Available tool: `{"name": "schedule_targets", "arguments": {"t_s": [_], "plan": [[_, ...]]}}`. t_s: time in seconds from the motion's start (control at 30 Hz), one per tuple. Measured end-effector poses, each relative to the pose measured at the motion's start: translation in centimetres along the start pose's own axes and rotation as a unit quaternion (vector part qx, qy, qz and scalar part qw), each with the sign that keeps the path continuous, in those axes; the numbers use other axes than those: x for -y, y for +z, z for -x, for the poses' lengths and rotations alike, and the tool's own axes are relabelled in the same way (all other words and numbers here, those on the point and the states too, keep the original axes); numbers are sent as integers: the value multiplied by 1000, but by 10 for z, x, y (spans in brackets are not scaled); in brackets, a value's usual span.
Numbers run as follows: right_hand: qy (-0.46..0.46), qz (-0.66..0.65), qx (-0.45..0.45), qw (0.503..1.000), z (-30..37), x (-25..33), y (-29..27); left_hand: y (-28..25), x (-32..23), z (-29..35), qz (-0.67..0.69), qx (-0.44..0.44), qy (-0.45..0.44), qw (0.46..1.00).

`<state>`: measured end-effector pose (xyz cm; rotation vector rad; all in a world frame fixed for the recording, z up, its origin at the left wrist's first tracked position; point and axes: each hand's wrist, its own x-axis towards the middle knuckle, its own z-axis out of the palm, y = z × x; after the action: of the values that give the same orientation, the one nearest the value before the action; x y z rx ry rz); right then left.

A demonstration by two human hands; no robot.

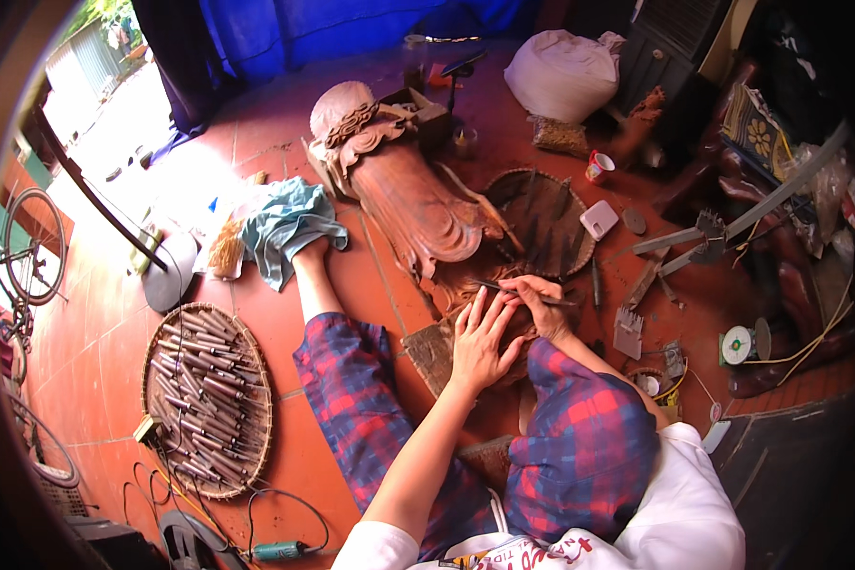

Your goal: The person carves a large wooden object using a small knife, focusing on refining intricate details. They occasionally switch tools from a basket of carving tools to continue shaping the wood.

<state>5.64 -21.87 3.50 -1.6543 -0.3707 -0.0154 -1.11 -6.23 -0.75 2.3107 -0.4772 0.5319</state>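
Fingers of the right hand [544, 306] are clamping a slim tool [489, 285], while those of the left hand [482, 342] are reaching out slightly apart beside it, at the near end of the carving [413, 204] lying in front of the person. Apparently being wood, the carving is probably going to feel heavy and stiff, its thin frills fragile, its broad body offering the safer hold. Lettering is showing on the white shirt [679, 494], folds partly hiding it.

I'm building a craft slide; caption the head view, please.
Right hand holding a slim dark tool, left hand close by, at the near end of a carved reddish-brown figure.
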Motion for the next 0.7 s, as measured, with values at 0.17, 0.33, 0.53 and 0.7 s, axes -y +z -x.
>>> {"name": "schedule_targets", "arguments": {"t_s": [0.17,0.33,0.53,0.7], "plan": [[73,-164,-1,984,4,6,-21,-1,-6,-4,13,6,-1,1000],[55,-193,-142,969,-6,43,-99,-11,-6,-5,9,32,-12,999],[131,213,-12,968,-83,76,-194,-12,-3,-7,-1,66,-24,998],[221,383,150,884,-105,-8,-192,-15,-4,-6,-10,82,-42,996]]}}
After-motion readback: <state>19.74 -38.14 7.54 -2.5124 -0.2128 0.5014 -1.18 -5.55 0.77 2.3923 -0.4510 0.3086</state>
